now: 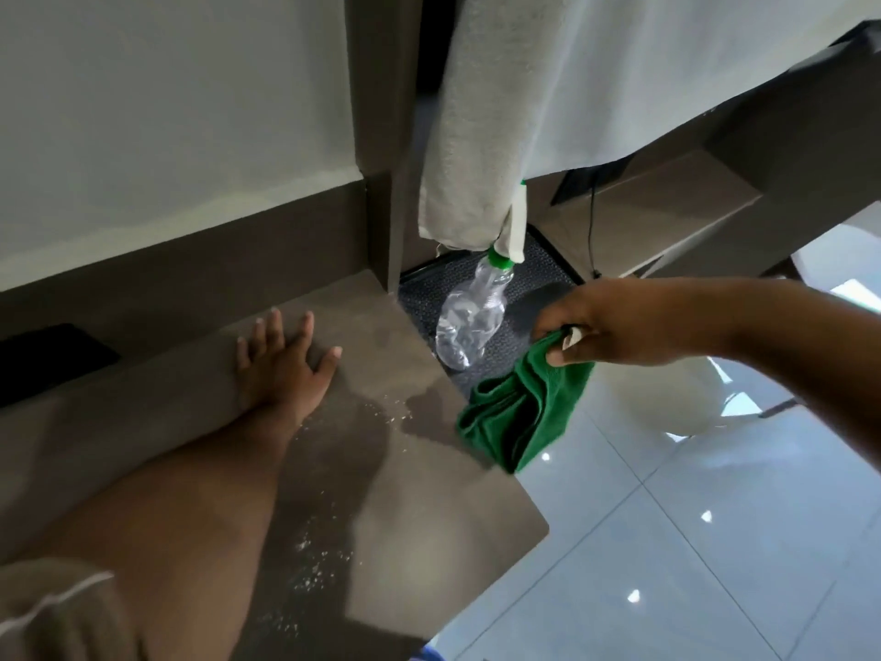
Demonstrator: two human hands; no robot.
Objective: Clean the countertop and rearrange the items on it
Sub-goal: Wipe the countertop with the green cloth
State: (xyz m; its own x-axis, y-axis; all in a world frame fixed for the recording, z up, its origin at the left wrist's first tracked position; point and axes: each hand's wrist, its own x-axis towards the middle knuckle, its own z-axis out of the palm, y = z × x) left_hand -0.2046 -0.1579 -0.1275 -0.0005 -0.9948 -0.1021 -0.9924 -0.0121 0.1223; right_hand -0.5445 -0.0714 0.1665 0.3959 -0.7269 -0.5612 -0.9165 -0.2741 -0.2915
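Countertop [419, 498]: brown, smooth, runs from lower left toward a squared corner above glossy white floor tiles [691, 565]. Pale wall [167, 112] behind, with dark brown skirting at its foot. Off-white towel [476, 136] hanging down from the top, lower end just above a bottle. Left hand [281, 364]: flat on the countertop, palm down, fingers spread wide, gripping nothing. Right hand [586, 326]: raised beyond the counter's far edge, fingers pinched closed on a green cloth [519, 412], which droops in folds with its lower end over the counter edge; contact with the surface unclear. Dark mat [538, 269] on the floor past the counter. Clear plastic bottle [469, 317] with green cap, tilted, on that mat. Wet patch [424, 407] near the cloth. White crumbs [314, 560] scattered across the countertop.
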